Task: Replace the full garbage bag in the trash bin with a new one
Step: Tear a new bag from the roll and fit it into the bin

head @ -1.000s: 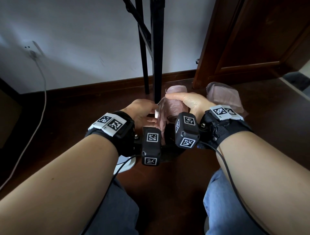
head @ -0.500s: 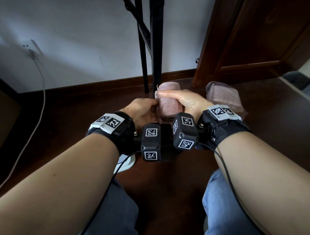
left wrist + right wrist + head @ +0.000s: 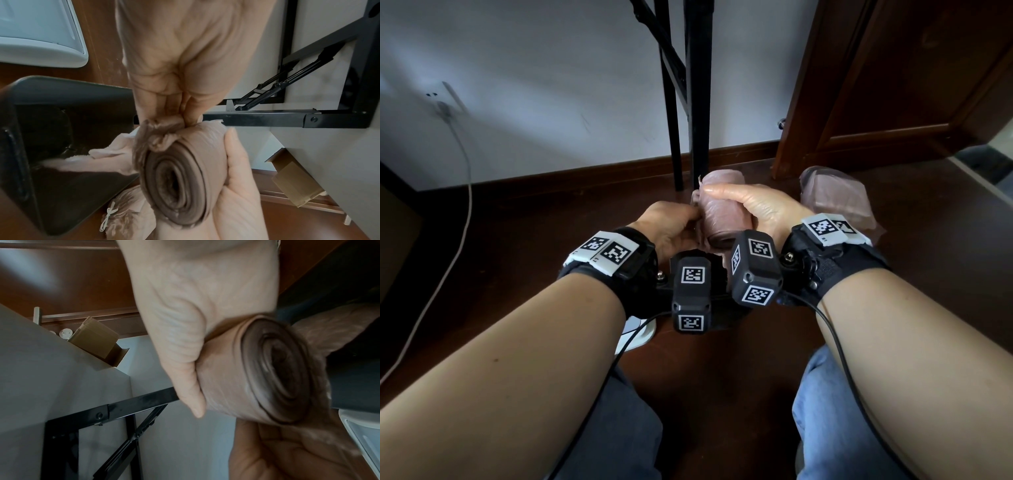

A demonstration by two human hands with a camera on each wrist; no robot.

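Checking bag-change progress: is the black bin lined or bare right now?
Bare: the black bin shows dark empty walls, and the bag roll is held in both hands above it.

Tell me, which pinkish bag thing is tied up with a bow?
The full garbage bag on the floor beside the black trash bin; a white string bow closes it. The other is a roll of bags gripped in both hands.

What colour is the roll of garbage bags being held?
Pinkish tan roll of garbage bags, darker brown at its wound end; clearest in the left wrist view.

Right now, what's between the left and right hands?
The pinkish-brown roll of plastic garbage bags: the right hand wraps it, the left hand pinches its loose bunched end. The head and left wrist views show it.
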